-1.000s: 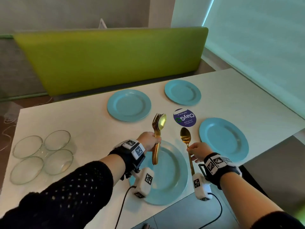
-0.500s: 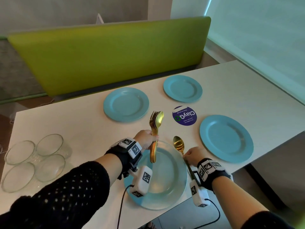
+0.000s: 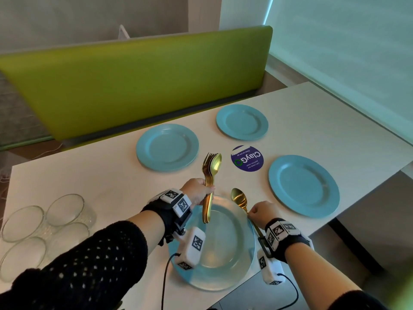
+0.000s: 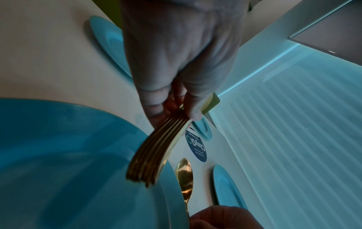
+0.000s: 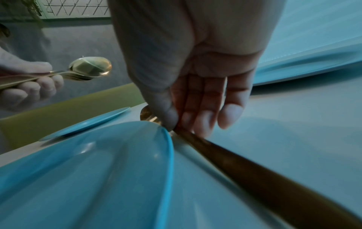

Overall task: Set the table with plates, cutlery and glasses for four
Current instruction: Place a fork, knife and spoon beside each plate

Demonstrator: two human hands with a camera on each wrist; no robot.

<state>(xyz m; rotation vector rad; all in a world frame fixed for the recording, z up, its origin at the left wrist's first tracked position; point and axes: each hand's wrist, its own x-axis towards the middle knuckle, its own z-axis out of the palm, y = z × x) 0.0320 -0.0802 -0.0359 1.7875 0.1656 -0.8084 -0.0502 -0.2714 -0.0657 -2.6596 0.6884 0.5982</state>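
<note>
Pinching gold spoon (image 3: 239,199) beside near plate (image 3: 225,274), right hand (image 3: 260,212)

The left hand (image 4: 182,51) reaches down from the top of the frame, its fingers (image 4: 154,106) curled around a bundle of gold cutlery handles (image 4: 156,148), whose ends fan out above the near blue plate (image 4: 68,162). Just beside that plate's rim a single gold spoon (image 4: 184,175) lies bowl-up on the white tabletop (image 4: 49,54), its handle running down into the right hand (image 4: 221,216) at the bottom edge. A round purple sticker (image 4: 195,146) sits on the tabletop beyond the spoon. Three more blue plates show: one behind the hand (image 4: 109,45), a small far one (image 4: 203,128), one at the right (image 4: 227,187).
</note>
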